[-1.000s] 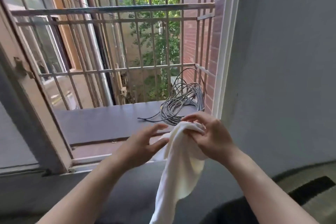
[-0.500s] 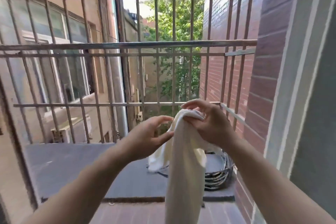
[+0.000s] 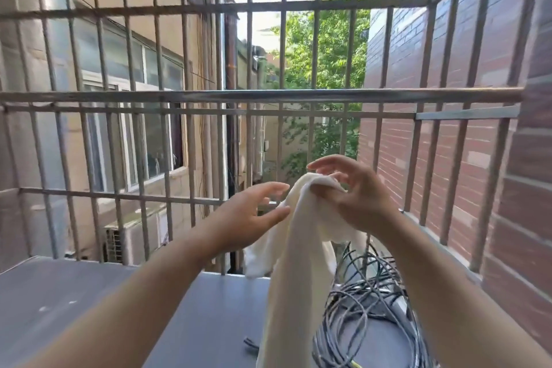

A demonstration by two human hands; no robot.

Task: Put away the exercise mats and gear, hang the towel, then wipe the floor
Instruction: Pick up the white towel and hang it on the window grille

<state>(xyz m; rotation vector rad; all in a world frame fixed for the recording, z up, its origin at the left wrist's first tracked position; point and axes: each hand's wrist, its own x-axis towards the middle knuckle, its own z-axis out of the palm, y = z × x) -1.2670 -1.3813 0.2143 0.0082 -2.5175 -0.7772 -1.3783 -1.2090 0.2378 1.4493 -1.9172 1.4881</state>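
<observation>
A cream-white towel (image 3: 294,254) hangs down in a long fold over the grey ledge. My right hand (image 3: 355,194) pinches its top end, with the thumb and fingers curled round the bunched cloth. My left hand (image 3: 248,215) is just left of the towel, fingers spread and relaxed, its fingertips close to the cloth but holding nothing. Both hands are out past the window, below the thick horizontal rail (image 3: 268,95) of the metal window cage.
Vertical bars (image 3: 167,143) close the cage in front and on both sides. A coil of dark cable (image 3: 367,305) lies on the grey ledge (image 3: 89,302) at the right. A brick wall (image 3: 448,143) stands on the right.
The view has lifted and moved out through the window toward the bars. Both hands have risen with the towel, and my right hand's fingers have spread a little at the top.
</observation>
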